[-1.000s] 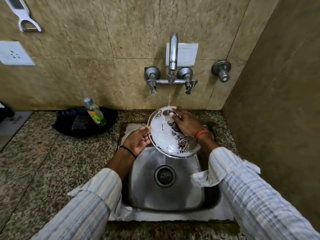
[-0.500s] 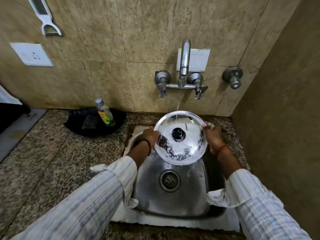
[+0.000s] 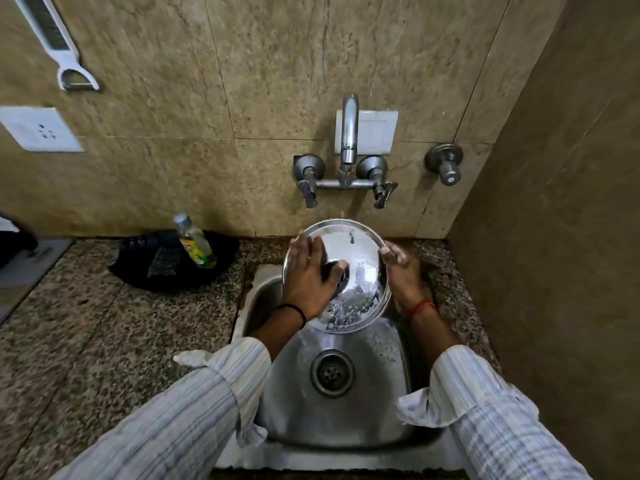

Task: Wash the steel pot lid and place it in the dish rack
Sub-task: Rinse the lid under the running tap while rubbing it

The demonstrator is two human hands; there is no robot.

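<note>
Steel pot lid held over the sink, beneath the tap.

The left hand lies flat across the lid's face, fingers spread over its centre; the right hand pinches the rim on the other side. Suds and droplets cling to the lid's lower half. On the granite counter a bottle of yellow-green liquid leans in a black dish; its label is too blurred to read.

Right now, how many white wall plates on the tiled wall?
2. One white socket plate at far left, under the hanging white peeler; one white switch plate behind the steel tap spout. None seems hidden.
</note>
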